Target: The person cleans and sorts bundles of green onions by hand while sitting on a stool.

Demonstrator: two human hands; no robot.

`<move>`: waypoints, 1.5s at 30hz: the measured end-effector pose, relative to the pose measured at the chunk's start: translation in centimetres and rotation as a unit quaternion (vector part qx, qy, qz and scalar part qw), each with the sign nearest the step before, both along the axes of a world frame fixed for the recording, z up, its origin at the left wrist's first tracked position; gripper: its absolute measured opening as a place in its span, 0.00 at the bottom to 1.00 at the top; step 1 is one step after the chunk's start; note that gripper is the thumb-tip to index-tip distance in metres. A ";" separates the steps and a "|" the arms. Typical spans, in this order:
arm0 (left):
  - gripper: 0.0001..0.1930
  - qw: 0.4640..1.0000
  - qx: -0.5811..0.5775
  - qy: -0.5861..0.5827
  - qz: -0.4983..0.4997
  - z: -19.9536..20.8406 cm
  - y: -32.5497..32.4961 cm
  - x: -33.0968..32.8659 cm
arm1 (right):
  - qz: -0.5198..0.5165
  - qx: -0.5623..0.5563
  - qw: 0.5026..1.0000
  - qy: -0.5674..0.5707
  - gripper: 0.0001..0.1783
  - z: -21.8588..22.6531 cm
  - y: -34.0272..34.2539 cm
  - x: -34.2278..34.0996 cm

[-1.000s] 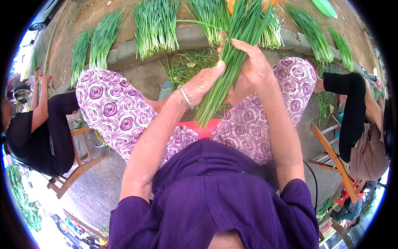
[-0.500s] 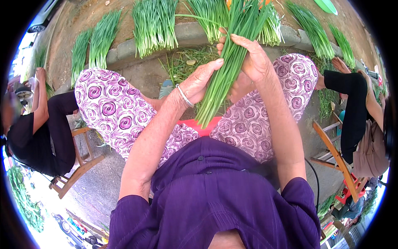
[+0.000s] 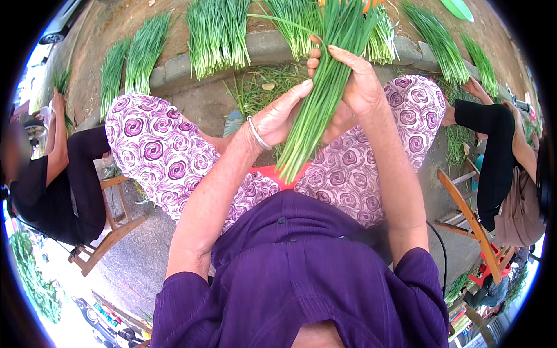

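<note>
A bunch of garlic chives (image 3: 319,104) is held up in front of me between both hands, its pale cut ends pointing down toward my lap. My right hand (image 3: 361,84) wraps round the middle of the bunch, thumb in front and fingertips showing on its far left side. Lower down, my left hand (image 3: 279,119), with a white bangle at the wrist, supports the stems from the left. Its thumb presses along the edge; the other fingers are hidden behind the stems.
Several bundles of chives (image 3: 217,40) lie along a stone kerb (image 3: 264,49) ahead. Loose trimmings (image 3: 261,87) litter the ground between my knees. People sit on wooden chairs at my left (image 3: 113,238) and right (image 3: 473,223). A green dish (image 3: 457,8) lies far right.
The bunch has slid slightly down toward my lap, its cut ends now a little lower. Both hands keep nearly the same place on it.
</note>
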State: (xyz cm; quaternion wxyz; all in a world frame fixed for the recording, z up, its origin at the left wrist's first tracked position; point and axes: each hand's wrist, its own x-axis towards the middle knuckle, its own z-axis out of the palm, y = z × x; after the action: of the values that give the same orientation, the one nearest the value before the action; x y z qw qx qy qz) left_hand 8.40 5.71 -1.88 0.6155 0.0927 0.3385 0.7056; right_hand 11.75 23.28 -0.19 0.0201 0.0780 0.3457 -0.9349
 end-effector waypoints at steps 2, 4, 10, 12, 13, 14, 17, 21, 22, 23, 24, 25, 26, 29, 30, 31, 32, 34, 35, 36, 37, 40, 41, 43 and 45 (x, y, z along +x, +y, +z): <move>0.31 1.000 0.002 -0.015 -0.008 0.0 -0.1 -0.2 | -0.014 0.003 1.000 0.007 0.22 0.2 0.0 0.0; 0.31 0.999 -0.001 -0.033 -0.007 0.2 -0.2 -0.1 | -0.023 0.002 1.000 0.016 0.22 0.3 0.1 0.0; 0.34 0.993 0.055 -0.049 -0.090 -0.9 -0.8 -0.1 | 0.000 0.002 1.000 0.016 0.24 0.7 -0.4 0.2; 0.35 0.993 0.053 -0.055 -0.088 -1.0 -1.1 0.0 | 0.015 0.013 0.999 0.027 0.25 0.8 -0.4 0.2; 0.35 0.993 0.052 -0.055 -0.092 -0.8 -1.1 -0.1 | 0.026 0.023 0.999 0.035 0.25 0.8 -0.3 0.3; 0.34 0.993 0.051 -0.054 -0.096 -0.5 -1.1 -0.1 | 0.037 0.033 0.998 0.042 0.26 0.8 -0.2 0.3; 0.33 0.998 0.041 -0.022 -0.047 0.0 -1.0 0.1 | 0.017 0.061 0.998 0.006 0.26 1.0 -0.6 0.3; 0.32 1.000 0.026 0.002 -0.012 0.8 -0.8 0.1 | -0.034 0.068 0.997 -0.034 0.24 1.2 -1.1 -0.2; 0.32 1.000 0.023 0.006 -0.007 0.8 -0.7 0.0 | -0.042 0.082 0.995 -0.030 0.24 0.9 -1.1 -0.4; 0.30 1.000 0.025 0.004 0.000 0.8 -0.7 0.0 | -0.050 0.095 0.994 -0.025 0.24 0.8 -1.0 -0.5; 0.29 1.000 0.027 0.002 0.006 0.7 -0.7 -0.2 | -0.055 0.097 0.993 -0.039 0.25 0.7 -1.0 -0.4; 0.28 0.999 0.029 -0.001 0.013 0.6 -0.7 -0.3 | -0.060 0.099 0.992 -0.053 0.25 0.7 -1.1 -0.4; 0.27 0.999 0.032 -0.004 0.019 0.5 -0.7 -0.5 | -0.066 0.101 0.991 -0.066 0.25 0.7 -1.2 -0.4; 0.31 0.998 -0.025 0.031 0.044 0.8 -0.7 -0.7 | -0.019 0.150 0.985 -0.083 0.29 0.5 -0.8 -0.1; 0.33 0.996 -0.048 0.048 0.053 0.8 -0.6 -0.7 | -0.020 0.149 0.986 -0.075 0.28 0.4 -0.9 0.0; 0.30 0.995 -0.058 0.047 0.073 0.6 -0.5 -0.9 | -0.020 0.147 0.987 -0.067 0.27 0.6 -1.2 0.1; 0.29 0.993 -0.065 0.045 0.085 0.6 -0.4 -1.0 | -0.020 0.146 0.987 -0.058 0.26 0.7 -1.5 0.1; 0.28 0.990 -0.080 0.041 0.107 0.7 -0.4 -1.1 | -0.004 0.188 0.981 -0.052 0.25 0.6 -1.7 0.1; 0.27 0.991 -0.063 0.046 0.108 0.3 -0.5 -1.2 | 0.009 0.227 0.973 -0.044 0.25 0.9 -1.8 0.2; 0.27 0.991 -0.062 0.051 0.109 0.3 -0.5 -1.3 | 0.022 0.265 0.963 -0.037 0.25 1.2 -1.9 0.3; 0.27 0.991 -0.060 0.056 0.110 0.3 -0.5 -1.3 | 0.017 0.288 0.957 -0.037 0.23 1.6 -2.2 0.3; 0.27 0.991 -0.046 0.057 0.111 0.2 -0.4 -1.3 | 0.027 0.282 0.959 -0.026 0.22 1.4 -2.1 0.4; 0.28 0.992 -0.042 0.054 0.110 0.3 -0.4 -1.3 | 0.026 0.283 0.958 -0.027 0.23 1.4 -2.1 0.4; 0.28 0.992 -0.038 0.052 0.109 0.3 -0.4 -1.4 | 0.024 0.285 0.958 -0.028 0.23 1.2 -2.0 0.4; 0.28 0.992 -0.039 0.055 0.109 0.2 -0.4 -1.4 | 0.024 0.294 0.955 -0.036 0.24 1.1 -2.1 0.4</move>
State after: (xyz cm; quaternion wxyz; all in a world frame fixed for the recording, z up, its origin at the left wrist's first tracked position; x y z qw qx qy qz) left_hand 7.00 5.34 -1.70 0.5181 0.0696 0.4076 0.7487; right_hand 12.12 21.19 0.92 0.0312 0.1062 0.6061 -0.7876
